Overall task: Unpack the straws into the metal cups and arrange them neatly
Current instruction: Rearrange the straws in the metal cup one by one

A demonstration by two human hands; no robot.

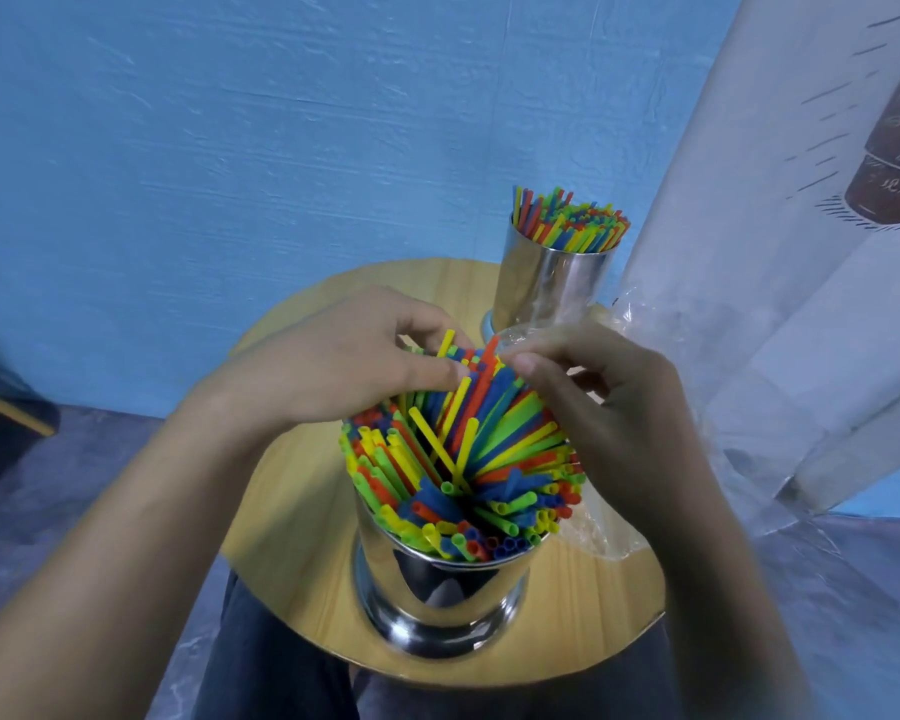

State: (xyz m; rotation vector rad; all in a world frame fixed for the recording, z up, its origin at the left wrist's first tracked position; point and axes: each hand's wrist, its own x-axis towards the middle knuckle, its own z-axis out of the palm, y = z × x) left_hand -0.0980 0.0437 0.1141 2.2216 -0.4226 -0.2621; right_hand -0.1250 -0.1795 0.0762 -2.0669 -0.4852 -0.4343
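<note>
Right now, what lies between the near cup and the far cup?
In the head view: the left hand and right hand, holding tilted straws, plus clear plastic wrap.

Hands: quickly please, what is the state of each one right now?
Left hand: closed, gripping the tops of the loose straws.
Right hand: closed, pinching the same straws at their tips, beside the plastic wrap.

Table (pixel 292 485) bearing two cups. The near cup (pixel 437 589) stands at front centre; the far cup (pixel 552 283) stands behind it to the right, at the rear edge. Near straws (pixel 463 475) sit in the former and far straws (pixel 572 220) in the latter. The left hand (pixel 344 366) and right hand (pixel 609 407) flank the near straws' tops. A wrapper (pixel 609 532) lies right of the near cup, beneath the right hand. A curtain (pixel 749 252) hangs to the right.
</note>
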